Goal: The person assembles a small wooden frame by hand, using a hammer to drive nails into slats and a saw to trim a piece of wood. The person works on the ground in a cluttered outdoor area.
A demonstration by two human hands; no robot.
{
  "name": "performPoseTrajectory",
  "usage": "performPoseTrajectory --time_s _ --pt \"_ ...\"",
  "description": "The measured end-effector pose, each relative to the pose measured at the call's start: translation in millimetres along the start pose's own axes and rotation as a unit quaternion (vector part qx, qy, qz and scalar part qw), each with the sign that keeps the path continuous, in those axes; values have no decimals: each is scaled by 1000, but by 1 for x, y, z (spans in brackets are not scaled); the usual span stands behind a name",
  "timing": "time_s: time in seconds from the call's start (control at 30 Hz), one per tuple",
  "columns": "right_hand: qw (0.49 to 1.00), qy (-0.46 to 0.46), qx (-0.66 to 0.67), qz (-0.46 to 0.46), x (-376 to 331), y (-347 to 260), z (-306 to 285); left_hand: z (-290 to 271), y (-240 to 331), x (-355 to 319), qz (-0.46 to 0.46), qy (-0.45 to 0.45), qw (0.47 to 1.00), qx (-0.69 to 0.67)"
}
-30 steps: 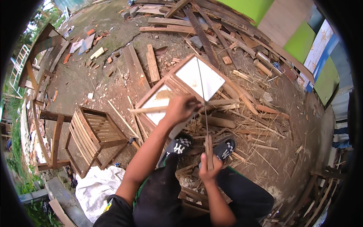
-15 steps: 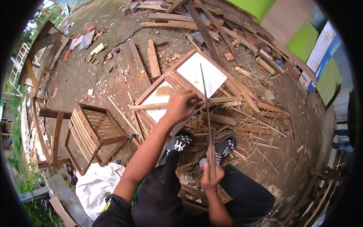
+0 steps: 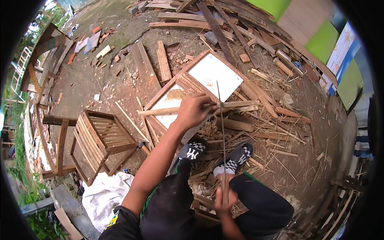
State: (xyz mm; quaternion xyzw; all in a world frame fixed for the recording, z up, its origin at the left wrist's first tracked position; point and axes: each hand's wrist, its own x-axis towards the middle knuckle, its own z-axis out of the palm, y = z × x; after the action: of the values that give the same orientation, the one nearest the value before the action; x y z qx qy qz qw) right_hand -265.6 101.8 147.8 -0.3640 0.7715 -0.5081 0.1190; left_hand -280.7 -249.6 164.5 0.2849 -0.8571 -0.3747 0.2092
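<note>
My left hand (image 3: 193,112) is closed around a slim wooden strip (image 3: 159,112), which lies crosswise over a wood-framed white panel (image 3: 209,76). Low in the view, my right hand (image 3: 226,200) grips the wooden handle of a long, narrow handsaw (image 3: 224,148). The saw's blade points away from me and crosses the strip just right of my left fingers. Whether its teeth have cut in is too small to tell. Sawdust (image 3: 176,94) lies on the left part of the panel, beside a stack of thin brown wood pieces (image 3: 197,87).
A slatted wooden chair (image 3: 105,140) stands at the left, a hammer (image 3: 143,147) beside it, above a white sack (image 3: 106,200). Planks (image 3: 188,25) are piled at the back. Wood splinters (image 3: 276,140) litter the ground around my sandalled feet.
My right hand has drawn the saw back toward me, so its tip sits lower over the panel. My left hand stays on the strip.
</note>
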Motion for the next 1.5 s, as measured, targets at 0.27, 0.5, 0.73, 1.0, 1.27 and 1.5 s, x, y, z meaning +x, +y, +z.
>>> performPoseTrajectory --time_s 0.27,0.5,0.73,1.0,1.27,1.5 --pt "997 -7 60 52 95 -12 21 8 1 2 13 -5 1000 -13" --pt "996 57 70 -22 82 -26 8 7 1 3 -11 -4 1000 -16" --pt "997 10 58 47 60 -21 2 2 2 -2 -8 0 1000 17" --pt "999 -13 17 34 31 -14 -12 4 3 1 7 7 1000 23" --pt "999 4 39 9 46 -30 -7 3 3 -1 -2 3 1000 16" --pt "999 -8 9 42 3 -17 -6 5 2 2 4 6 1000 17"
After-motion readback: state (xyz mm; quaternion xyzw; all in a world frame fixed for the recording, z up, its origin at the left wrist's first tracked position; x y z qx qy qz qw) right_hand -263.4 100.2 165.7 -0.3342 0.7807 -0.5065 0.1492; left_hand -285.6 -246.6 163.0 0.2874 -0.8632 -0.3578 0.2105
